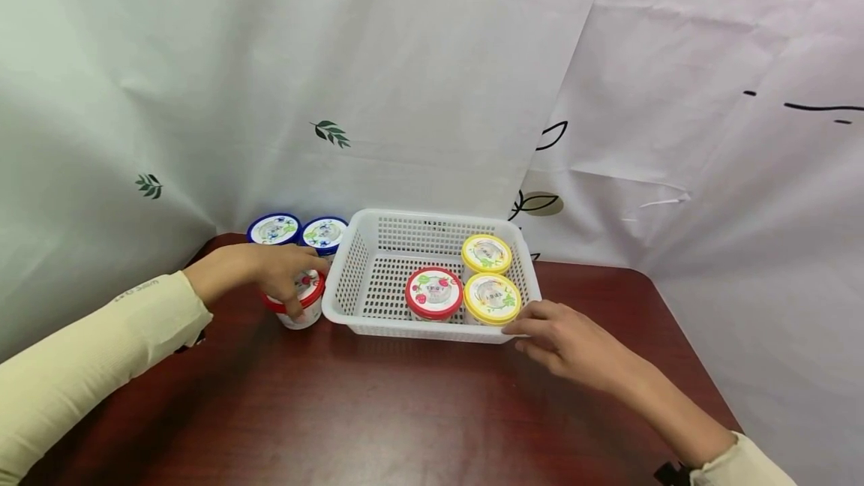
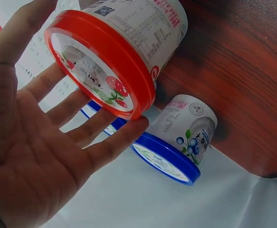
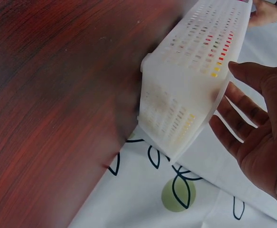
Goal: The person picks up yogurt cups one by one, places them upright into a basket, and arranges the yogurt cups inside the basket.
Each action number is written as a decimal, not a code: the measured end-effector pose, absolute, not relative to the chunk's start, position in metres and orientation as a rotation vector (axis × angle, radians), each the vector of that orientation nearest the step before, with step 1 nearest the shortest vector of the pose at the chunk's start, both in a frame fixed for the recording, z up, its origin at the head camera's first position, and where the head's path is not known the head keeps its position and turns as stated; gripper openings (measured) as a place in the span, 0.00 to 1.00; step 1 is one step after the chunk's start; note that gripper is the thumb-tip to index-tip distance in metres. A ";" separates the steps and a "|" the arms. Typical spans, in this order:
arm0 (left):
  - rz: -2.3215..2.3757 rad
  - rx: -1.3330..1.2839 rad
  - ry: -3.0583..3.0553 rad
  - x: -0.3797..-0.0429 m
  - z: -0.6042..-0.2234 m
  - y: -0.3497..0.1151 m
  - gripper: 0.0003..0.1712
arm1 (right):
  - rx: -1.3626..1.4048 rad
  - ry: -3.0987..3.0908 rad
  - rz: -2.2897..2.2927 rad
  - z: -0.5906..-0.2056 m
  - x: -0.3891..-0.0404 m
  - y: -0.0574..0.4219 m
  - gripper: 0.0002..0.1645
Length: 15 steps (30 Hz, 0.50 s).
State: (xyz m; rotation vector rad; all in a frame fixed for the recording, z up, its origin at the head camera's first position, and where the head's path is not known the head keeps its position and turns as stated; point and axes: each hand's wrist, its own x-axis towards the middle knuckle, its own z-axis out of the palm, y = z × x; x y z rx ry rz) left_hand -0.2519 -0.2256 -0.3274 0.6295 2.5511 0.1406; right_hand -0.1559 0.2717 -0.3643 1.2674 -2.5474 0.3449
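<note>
My left hand (image 1: 286,270) reaches over a white paper cup with a red lid (image 1: 312,315), left of the basket. In the left wrist view its fingers spread along the underside of the strawberry-printed lid (image 2: 93,71), the little fingertip right at the edge. My right hand (image 1: 567,340) has its fingertips at the front right corner of a white perforated plastic basket (image 1: 378,328). Its thumb and fingers lie loosely at the rim in the right wrist view. Inside the basket are a red-lidded cup (image 1: 434,293) and two yellow-lidded cups (image 1: 493,298) (image 1: 487,253), along its right part.
Two blue-lidded cups (image 1: 273,229) (image 1: 325,234) stand behind my left hand, near the back edge; blueberries show on one cup (image 2: 186,128). The dark red wooden table (image 1: 418,411) meets a white printed cloth (image 1: 432,96) behind the basket.
</note>
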 end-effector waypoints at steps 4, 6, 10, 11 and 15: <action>0.164 0.648 2.535 -0.254 -0.326 -0.227 0.53 | 1.266 -2.542 0.348 -0.364 -0.156 0.272 0.21; 0.171 0.645 2.530 -0.255 -0.326 -0.228 0.52 | 1.267 -2.539 0.353 -0.364 -0.155 0.272 0.21; 0.183 0.634 2.521 -0.256 -0.326 -0.228 0.53 | 1.262 -2.542 0.352 -0.365 -0.155 0.272 0.21; 0.186 0.632 2.519 -0.256 -0.326 -0.228 0.53 | 1.259 -2.543 0.350 -0.365 -0.155 0.272 0.21; 0.189 0.628 2.506 -0.257 -0.325 -0.229 0.53 | 1.247 -2.564 0.342 -0.366 -0.155 0.272 0.20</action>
